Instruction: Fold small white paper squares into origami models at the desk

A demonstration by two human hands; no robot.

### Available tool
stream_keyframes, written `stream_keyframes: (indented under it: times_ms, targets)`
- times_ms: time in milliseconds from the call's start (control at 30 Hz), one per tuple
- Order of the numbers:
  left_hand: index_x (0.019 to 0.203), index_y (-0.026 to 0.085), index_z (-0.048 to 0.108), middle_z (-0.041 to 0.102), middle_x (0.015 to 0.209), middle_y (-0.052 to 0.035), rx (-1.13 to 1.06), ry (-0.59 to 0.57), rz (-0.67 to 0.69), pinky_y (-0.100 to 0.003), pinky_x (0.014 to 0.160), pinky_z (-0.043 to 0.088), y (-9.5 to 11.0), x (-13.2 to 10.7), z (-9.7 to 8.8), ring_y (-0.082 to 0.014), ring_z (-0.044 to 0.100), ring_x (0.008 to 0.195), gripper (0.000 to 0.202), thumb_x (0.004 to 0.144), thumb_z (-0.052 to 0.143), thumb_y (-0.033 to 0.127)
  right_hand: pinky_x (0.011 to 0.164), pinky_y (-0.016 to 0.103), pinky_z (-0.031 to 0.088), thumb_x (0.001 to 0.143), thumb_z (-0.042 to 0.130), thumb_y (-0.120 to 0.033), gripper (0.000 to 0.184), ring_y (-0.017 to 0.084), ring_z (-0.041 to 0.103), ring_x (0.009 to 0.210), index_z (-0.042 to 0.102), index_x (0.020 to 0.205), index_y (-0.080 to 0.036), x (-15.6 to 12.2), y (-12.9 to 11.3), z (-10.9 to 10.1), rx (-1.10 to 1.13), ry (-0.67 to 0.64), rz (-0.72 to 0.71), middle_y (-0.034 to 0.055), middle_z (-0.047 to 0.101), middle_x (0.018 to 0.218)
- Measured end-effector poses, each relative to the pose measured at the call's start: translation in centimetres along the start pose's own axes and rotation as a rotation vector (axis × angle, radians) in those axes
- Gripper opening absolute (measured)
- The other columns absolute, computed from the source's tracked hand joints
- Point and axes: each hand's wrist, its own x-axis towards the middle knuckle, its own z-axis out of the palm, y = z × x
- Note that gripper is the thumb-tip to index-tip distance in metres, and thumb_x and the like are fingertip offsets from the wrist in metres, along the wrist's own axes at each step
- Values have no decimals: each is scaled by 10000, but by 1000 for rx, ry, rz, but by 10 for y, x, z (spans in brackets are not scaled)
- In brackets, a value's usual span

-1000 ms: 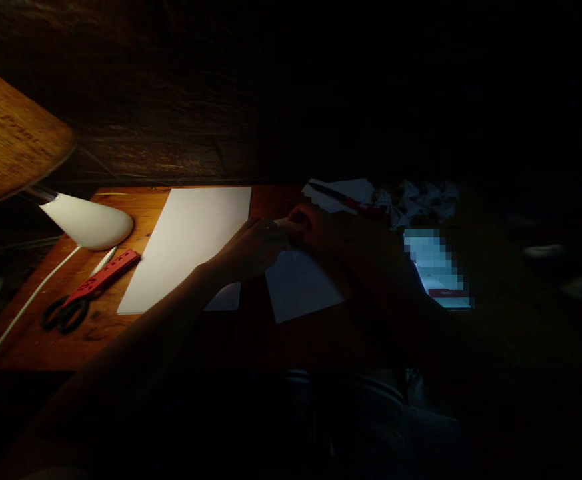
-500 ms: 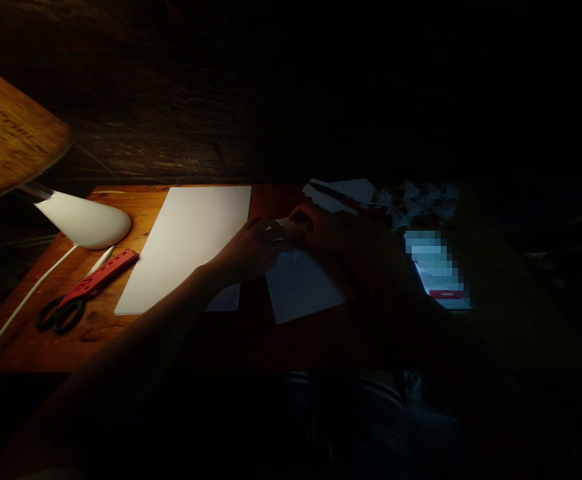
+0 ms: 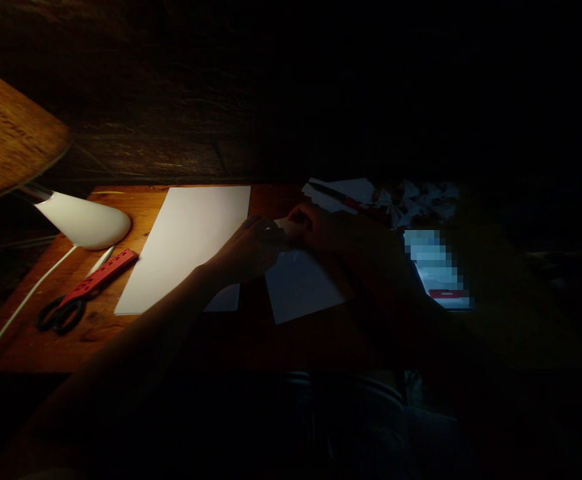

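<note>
A small white sheet of paper (image 3: 301,285) lies on the wooden table (image 3: 121,333) in dim light. My left hand (image 3: 251,250) rests on its top left corner, fingers curled and pinched on the paper's upper edge. My right hand (image 3: 328,230) meets it from the right, fingers also pressed on that same upper edge. A larger white sheet (image 3: 185,243) lies flat just left of my left hand.
A white lamp base (image 3: 83,223) with its cord stands at the left, beside black-handled scissors (image 3: 63,312) and a red ruler (image 3: 101,275). A lit screen (image 3: 435,267) glows at the right. Crumpled paper scraps (image 3: 411,199) lie at the back.
Both hands stay on the small paper's upper edge; the fingers shifted only slightly. Nothing else moved.
</note>
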Motion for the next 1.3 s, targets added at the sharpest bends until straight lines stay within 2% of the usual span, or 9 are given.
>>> stream_keyframes:
  times_ms: [267, 467, 667, 867, 1300]
  targets:
    - [1237, 269, 756, 762, 1164, -52, 27, -80, -23, -449, 1108, 441, 8, 5, -4, -252, 628, 1180, 353, 958, 575, 148, 715, 328, 415, 721, 669, -185, 295, 184, 565, 793, 678, 1016, -200, -2, -2, -2, 39, 12, 11, 49, 693, 1003]
    - [1270, 290, 749, 760, 1223, -47, -27, -67, -34, -468, 1102, 446, 5, 2, -2, -263, 620, 1212, 382, 974, 538, 175, 760, 344, 480, 760, 653, -181, 236, 209, 636, 869, 658, 995, -200, -3, -2, -7, 167, -5, 47, 62, 705, 1018]
    - [1253, 286, 756, 767, 1222, -42, -32, -60, -36, -437, 1064, 454, 4, 2, 0, -254, 618, 1206, 348, 1002, 530, 202, 695, 321, 453, 748, 719, -210, 266, 183, 578, 779, 661, 1007, -227, -5, -7, -10, 94, -24, 65, 48, 715, 1009]
    - [1239, 289, 746, 762, 1227, -27, -23, -66, -40, -423, 1099, 433, 4, 3, -1, -247, 603, 1222, 338, 976, 562, 183, 683, 313, 413, 729, 730, -238, 298, 167, 539, 751, 658, 1016, -199, -6, -11, -11, 91, -37, 48, 43, 687, 1001]
    - [1221, 282, 757, 760, 1229, -33, -38, -70, -44, -435, 1099, 440, 3, 2, 1, -252, 602, 1237, 323, 980, 567, 182, 676, 313, 417, 761, 717, -236, 252, 171, 549, 759, 674, 1006, -200, -7, -13, -10, 84, -14, 78, 43, 683, 969]
